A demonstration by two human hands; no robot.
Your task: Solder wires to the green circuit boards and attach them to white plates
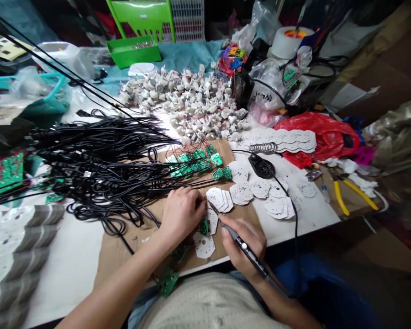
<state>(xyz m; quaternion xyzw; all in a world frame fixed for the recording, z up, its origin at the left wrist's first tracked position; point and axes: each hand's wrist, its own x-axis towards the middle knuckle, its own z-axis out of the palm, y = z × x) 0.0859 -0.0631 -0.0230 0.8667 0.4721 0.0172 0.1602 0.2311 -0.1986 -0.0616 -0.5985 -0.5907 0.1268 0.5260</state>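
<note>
My right hand (245, 244) grips a soldering iron (244, 246), its tip pointing up and left over the white octagonal boards (219, 199). Close to that tip, my left hand (185, 208) is closed with its fingers pressed together; what they pinch is too small to make out. Green circuit boards (203, 226) lie under and beside my left hand, and another green board (167, 282) sits at the table's front edge. Beyond the hands is a cluster of small green boards with red wires (195, 161). Black cables (116, 178) are heaped to the left.
A pile of white motor-like parts (192, 98) covers the table's back. On the right are a black soldering stand (262, 165) with a coil, pliers with yellow handles (352, 194) and a red bag (322, 132). Stacked white board sheets (20, 246) lie at the left.
</note>
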